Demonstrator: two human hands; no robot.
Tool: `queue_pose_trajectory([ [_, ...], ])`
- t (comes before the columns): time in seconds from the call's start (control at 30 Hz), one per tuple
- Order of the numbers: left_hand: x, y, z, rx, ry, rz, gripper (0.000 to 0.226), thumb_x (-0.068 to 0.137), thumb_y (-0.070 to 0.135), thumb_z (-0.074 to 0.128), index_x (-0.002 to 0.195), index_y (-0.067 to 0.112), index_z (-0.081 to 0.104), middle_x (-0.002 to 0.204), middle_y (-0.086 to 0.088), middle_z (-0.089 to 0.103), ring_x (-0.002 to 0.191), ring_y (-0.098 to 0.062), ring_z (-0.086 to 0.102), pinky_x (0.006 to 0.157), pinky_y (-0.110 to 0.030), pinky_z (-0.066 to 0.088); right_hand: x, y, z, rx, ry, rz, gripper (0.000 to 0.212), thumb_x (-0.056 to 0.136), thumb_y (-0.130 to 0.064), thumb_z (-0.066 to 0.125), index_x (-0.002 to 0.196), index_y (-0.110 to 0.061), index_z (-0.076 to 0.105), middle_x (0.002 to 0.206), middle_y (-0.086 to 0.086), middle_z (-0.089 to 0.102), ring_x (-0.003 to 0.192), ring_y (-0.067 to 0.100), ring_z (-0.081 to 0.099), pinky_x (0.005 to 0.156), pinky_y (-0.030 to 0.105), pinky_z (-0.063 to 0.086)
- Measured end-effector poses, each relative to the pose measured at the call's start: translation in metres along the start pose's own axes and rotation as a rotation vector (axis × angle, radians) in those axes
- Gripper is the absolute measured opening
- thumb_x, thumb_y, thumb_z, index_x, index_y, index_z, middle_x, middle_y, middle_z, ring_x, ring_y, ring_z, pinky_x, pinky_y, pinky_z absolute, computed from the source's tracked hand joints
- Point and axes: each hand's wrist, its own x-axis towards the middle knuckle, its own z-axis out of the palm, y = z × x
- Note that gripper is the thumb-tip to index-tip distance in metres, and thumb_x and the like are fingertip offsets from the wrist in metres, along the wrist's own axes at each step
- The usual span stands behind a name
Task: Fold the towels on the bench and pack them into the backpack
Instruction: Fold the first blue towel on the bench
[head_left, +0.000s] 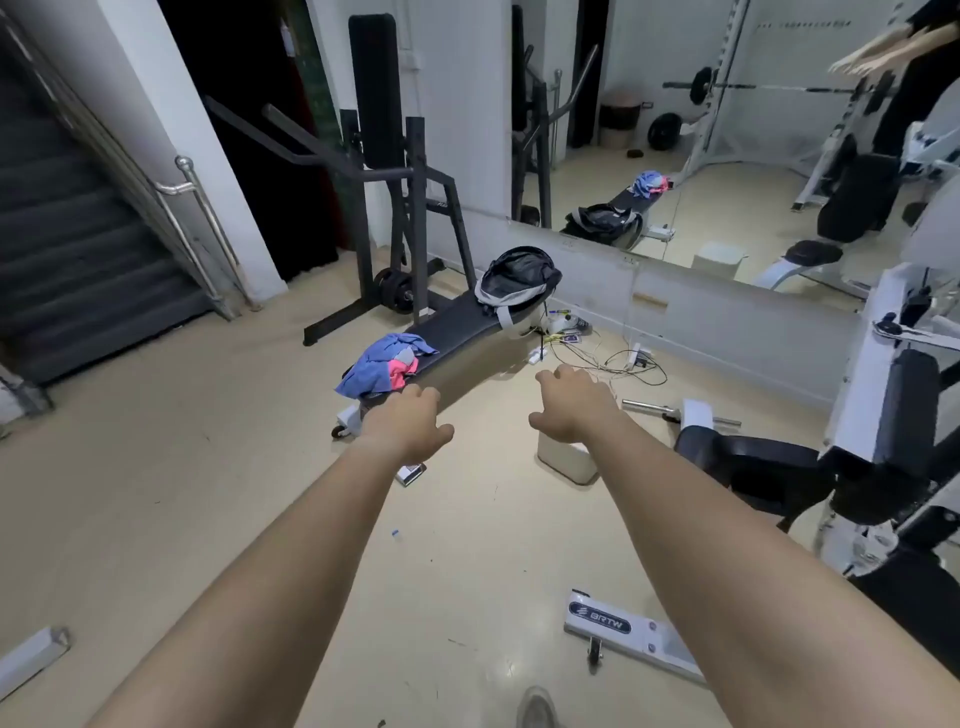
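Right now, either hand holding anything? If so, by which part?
Nothing held. Left hand and right hand are both empty, stretched out short of the towels heaped on the bench.

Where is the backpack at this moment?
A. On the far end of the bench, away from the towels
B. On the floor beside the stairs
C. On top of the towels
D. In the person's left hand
A: the backpack sits open on the far end of the bench, while the towels lie crumpled at the near end, and both hands are empty.
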Motion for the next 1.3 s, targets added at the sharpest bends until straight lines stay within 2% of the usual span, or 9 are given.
queue_pose_trajectory([
  [0.13,0.079,-0.002,-0.003,0.014,-0.052,-0.003,0.03,0.093,0.041,0.047,0.111,0.017,0.045,0.121,-0.004,0.05,0.1,-0.024,0.049,0.08,-0.042,0.05,0.066,0.023,0.001,0.015,-0.046,0.054,0.061,0.092,-0.039,0.053,0.147,-0.019,0.038,0.146,0.009,0.039,0.132,0.031,0.04,0.098,0.046,0.038],
  [0.23,0.149,-0.002,-0.015,-0.001,-0.068,0.001,0.041,0.091,0.044,0.048,0.123,0.017,0.048,0.127,-0.003,0.05,0.108,-0.026,0.052,0.086,-0.048,0.052,0.133,0.038,-0.01,0.038,-0.049,0.048,0.057,0.091,-0.038,0.054,0.142,-0.017,0.041,0.141,0.01,0.042,0.129,0.031,0.042,0.097,0.045,0.04],
  [0.37,0.231,-0.005,-0.034,-0.03,-0.066,-0.018,0.035,0.093,0.042,0.048,0.118,0.017,0.047,0.113,-0.002,0.046,0.098,-0.024,0.048,0.084,-0.044,0.05,0.218,0.05,-0.03,0.06,-0.059,0.033,0.059,0.091,-0.038,0.054,0.144,-0.018,0.04,0.141,0.01,0.042,0.131,0.031,0.041,0.099,0.045,0.04],
  [0.53,0.328,-0.022,-0.043,-0.038,-0.096,-0.017,0.032,0.094,0.041,0.049,0.114,0.015,0.049,0.11,-0.003,0.047,0.094,-0.023,0.044,0.074,-0.037,0.042,0.32,0.055,-0.04,0.056,-0.095,0.038,0.058,0.09,-0.039,0.054,0.143,-0.017,0.041,0.141,0.011,0.041,0.134,0.032,0.04,0.103,0.046,0.041],
  [0.63,0.392,-0.042,-0.038,-0.063,-0.119,-0.019,0.037,0.095,0.042,0.049,0.119,0.014,0.051,0.118,-0.005,0.05,0.101,-0.025,0.052,0.085,-0.041,0.049,0.386,0.055,-0.04,0.059,-0.109,0.036,0.056,0.089,-0.039,0.055,0.139,-0.015,0.043,0.141,0.011,0.042,0.134,0.033,0.04,0.104,0.047,0.041],
  [0.73,0.463,-0.066,-0.033,-0.075,-0.145,-0.016,0.046,0.094,0.046,0.048,0.133,0.021,0.049,0.134,-0.005,0.047,0.119,-0.027,0.052,0.097,-0.045,0.048,0.452,0.056,-0.045,0.044,-0.131,0.055,0.056,0.091,-0.042,0.056,0.139,-0.015,0.043,0.143,0.012,0.04,0.134,0.034,0.04,0.103,0.047,0.04],
  [0.87,0.568,-0.095,-0.045,-0.081,-0.17,0.013,0.054,0.096,0.046,0.049,0.143,0.019,0.042,0.139,-0.006,0.044,0.124,-0.029,0.049,0.099,-0.045,0.046,0.552,0.054,-0.059,0.034,-0.131,0.095,0.05,0.092,-0.041,0.055,0.134,-0.015,0.046,0.144,0.012,0.041,0.135,0.034,0.039,0.105,0.047,0.039],
  [1.0,0.67,-0.113,-0.071,-0.099,-0.174,0.036,0.057,0.097,0.043,0.048,0.147,0.018,0.039,0.144,-0.006,0.041,0.127,-0.029,0.049,0.099,-0.044,0.046,0.643,0.047,-0.087,0.028,-0.109,0.108,0.053,0.092,-0.04,0.054,0.137,-0.015,0.045,0.145,0.013,0.041,0.135,0.034,0.039,0.104,0.047,0.038],
  [1.3,0.873,-0.112,-0.095,-0.072,-0.194,0.1,0.061,0.097,0.048,0.049,0.149,0.017,0.038,0.149,-0.009,0.039,0.135,-0.032,0.043,0.108,-0.047,0.04,0.84,0.083,-0.109,0.031,-0.126,0.105,0.057,0.093,-0.043,0.054,0.141,-0.017,0.042,0.144,0.013,0.041,0.133,0.036,0.04,0.105,0.05,0.04],
])
